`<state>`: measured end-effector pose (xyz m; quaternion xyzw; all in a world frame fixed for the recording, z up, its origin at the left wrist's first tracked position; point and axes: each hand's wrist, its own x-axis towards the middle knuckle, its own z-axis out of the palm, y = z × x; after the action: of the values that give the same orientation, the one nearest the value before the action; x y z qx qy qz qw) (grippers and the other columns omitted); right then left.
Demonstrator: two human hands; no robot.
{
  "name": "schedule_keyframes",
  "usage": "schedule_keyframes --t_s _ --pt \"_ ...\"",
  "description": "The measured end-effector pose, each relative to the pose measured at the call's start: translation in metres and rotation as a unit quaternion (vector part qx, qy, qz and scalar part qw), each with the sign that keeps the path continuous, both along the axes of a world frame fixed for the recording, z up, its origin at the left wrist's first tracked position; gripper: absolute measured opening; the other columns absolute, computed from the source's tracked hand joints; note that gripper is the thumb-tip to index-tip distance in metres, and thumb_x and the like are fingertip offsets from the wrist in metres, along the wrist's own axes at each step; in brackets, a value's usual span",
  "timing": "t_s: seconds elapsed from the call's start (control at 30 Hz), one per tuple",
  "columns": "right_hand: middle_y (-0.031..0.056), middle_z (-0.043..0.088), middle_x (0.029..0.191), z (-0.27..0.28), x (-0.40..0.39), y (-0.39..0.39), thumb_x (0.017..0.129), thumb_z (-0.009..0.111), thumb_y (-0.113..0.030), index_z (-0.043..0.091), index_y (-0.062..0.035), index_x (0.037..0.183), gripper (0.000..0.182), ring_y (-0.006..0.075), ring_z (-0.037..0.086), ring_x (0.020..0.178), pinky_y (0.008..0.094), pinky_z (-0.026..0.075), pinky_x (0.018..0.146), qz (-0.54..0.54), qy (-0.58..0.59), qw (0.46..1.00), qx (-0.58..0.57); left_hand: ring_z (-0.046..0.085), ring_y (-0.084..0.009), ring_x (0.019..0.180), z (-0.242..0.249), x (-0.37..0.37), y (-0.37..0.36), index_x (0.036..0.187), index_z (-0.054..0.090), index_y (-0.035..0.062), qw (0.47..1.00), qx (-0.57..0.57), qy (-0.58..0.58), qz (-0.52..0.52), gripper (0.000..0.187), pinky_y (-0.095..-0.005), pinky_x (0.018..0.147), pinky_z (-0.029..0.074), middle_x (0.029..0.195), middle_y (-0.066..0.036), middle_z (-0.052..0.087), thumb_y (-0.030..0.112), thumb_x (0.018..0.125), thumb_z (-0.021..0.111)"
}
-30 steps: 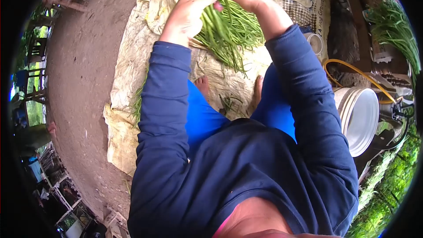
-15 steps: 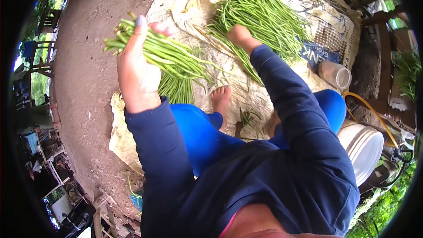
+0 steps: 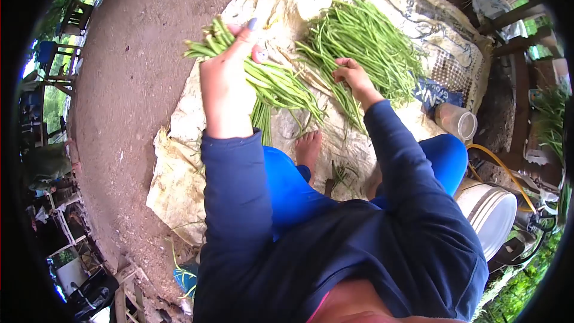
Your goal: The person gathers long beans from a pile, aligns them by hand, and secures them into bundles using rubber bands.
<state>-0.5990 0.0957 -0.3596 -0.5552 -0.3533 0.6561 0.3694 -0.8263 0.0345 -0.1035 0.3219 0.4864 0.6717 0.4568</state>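
Raised over the left part of the sack sheet, my left hand [image 3: 230,87] is closed around a bundle of long green beans [image 3: 275,84], whose cut ends stick out to the left. My right hand [image 3: 357,78] is at the lower left edge of a large pile of green beans [image 3: 373,39], its thumb and fingers pinched together; whatever is between them is too small to make out. Below the held bundle, more green beans [image 3: 261,121] lie on the sheet, partly hidden by my left hand and the bundle.
The pale sack sheet [image 3: 179,185] covers the dirt ground [image 3: 119,113]. A clear plastic container [image 3: 457,121] lies on the right, above a white bucket [image 3: 490,215] and a yellow hose [image 3: 499,158]. Bean scraps [image 3: 342,173] lie near my bare foot [image 3: 308,149].
My left hand has moved right with the bundle, closer to the large pile. My right hand has shifted slightly right and down, with its fingers now visible. The view has shifted a little.
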Motion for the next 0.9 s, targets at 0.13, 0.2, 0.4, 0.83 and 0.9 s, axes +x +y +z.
schedule_keyframes --t_s 0.13,0.2,0.4,0.83,0.9 --pt "-0.0055 0.059 0.074 0.115 0.018 -0.033 0.094 0.060 -0.021 0.066 -0.0106 0.111 0.021 0.0021 0.047 0.062 0.0182 0.036 0.057 -0.054 0.124 0.982 0.129 0.056 -0.0125 0.061 -0.002 0.017 0.007 0.104 0.065 -0.0020 0.996 -0.029 -0.047 -0.076 0.024 -0.0258 0.058 0.044 0.075 -0.006 0.063 0.013 0.086 0.069" --pt "-0.0062 0.058 0.073 0.158 0.018 -0.054 0.095 0.059 -0.020 0.066 -0.0098 0.109 0.020 0.0013 0.046 0.062 0.0164 0.035 0.057 -0.078 0.132 0.972 0.175 0.056 -0.0126 0.062 0.003 0.033 0.005 0.108 0.066 -0.0009 0.989 -0.032 -0.077 -0.122 0.027 -0.0263 0.058 0.046 0.082 -0.006 0.065 0.013 0.085 0.069" --pt "-0.0056 0.060 0.074 0.205 0.037 -0.104 0.095 0.059 -0.019 0.067 -0.0072 0.109 0.020 0.0016 0.049 0.065 0.0173 0.039 0.060 -0.034 0.080 0.967 0.239 0.041 -0.0036 0.055 0.007 0.066 -0.004 0.065 0.066 0.0032 0.973 -0.037 0.036 -0.224 0.040 -0.0220 0.049 0.025 0.064 0.003 0.058 0.039 0.079 0.077" --pt "0.0156 0.044 0.142 0.376 0.048 -0.066 0.093 0.049 -0.054 0.042 -0.0062 0.140 0.067 0.0235 0.038 0.134 0.0384 0.031 0.109 0.177 -0.210 0.817 0.506 0.060 -0.0137 0.079 0.006 0.131 -0.036 0.081 0.066 0.0038 0.877 -0.012 0.183 -0.444 0.026 -0.0311 0.083 0.043 0.074 -0.004 0.062 0.029 0.083 0.074" --pt "0.0161 0.034 0.148 0.365 0.015 -0.081 0.088 0.042 -0.066 0.035 -0.0086 0.144 0.081 0.0268 0.028 0.138 0.0428 0.024 0.112 0.327 -0.370 0.762 0.419 0.060 -0.0125 0.082 0.001 0.133 -0.034 0.092 0.066 0.0028 0.861 -0.015 0.197 -0.469 0.032 -0.0314 0.084 0.043 0.086 -0.003 0.064 0.029 0.078 0.079"
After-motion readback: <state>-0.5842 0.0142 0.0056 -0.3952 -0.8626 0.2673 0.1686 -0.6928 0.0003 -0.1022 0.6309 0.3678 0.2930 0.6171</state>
